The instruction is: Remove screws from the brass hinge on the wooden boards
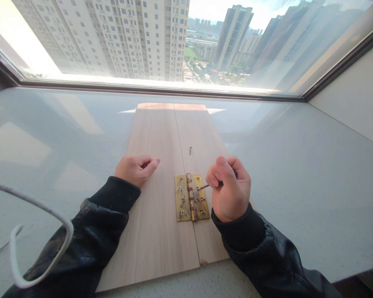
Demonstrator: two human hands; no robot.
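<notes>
My right hand (231, 186) is wrapped round a screwdriver (205, 187) whose dark handle is mostly hidden in the fist. Its thin metal shaft points left, the tip at a hole in the right leaf of a worn brass hinge (191, 198). The hinge straddles the seam between two pale wooden boards, and several cross-head screws show in its leaves. On the left board (155, 231) rests my left hand (136, 169), fingers curled closed; whatever may be inside is hidden. A loose screw (190, 150) lies on the right board (192, 128), beyond the hinge.
The boards lie on a pale speckled sill (298, 174) below a large window (186, 89) with a dark frame. A white cable (65, 223) loops across the left foreground, in front of my left sleeve. A white wall (354, 91) borders the sill at right.
</notes>
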